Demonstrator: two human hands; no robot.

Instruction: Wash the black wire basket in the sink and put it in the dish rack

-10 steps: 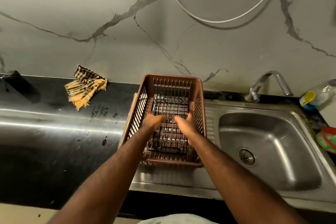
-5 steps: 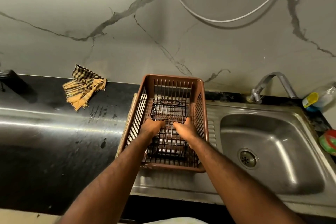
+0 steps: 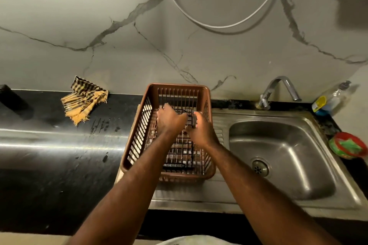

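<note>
The black wire basket (image 3: 179, 155) lies flat inside the brown plastic dish rack (image 3: 137, 135), which stands on the steel drainboard left of the sink (image 3: 298, 165). Both my arms reach into the rack. My left hand (image 3: 171, 120) is over the basket's far end, its fingers curled over the wires. My right hand (image 3: 201, 129) is beside it and grips the basket's wire at its right far corner. My hands and forearms hide the basket's middle.
A tap (image 3: 278, 89) stands behind the sink. A soap bottle (image 3: 330, 99) and a red and green scrubber holder (image 3: 347, 145) sit at the right. A checked yellow cloth (image 3: 83, 101) lies on the wet black counter (image 3: 59, 165).
Both hands have slid from the basket's middle toward its far end inside the rack. The basket still lies in the rack.
</note>
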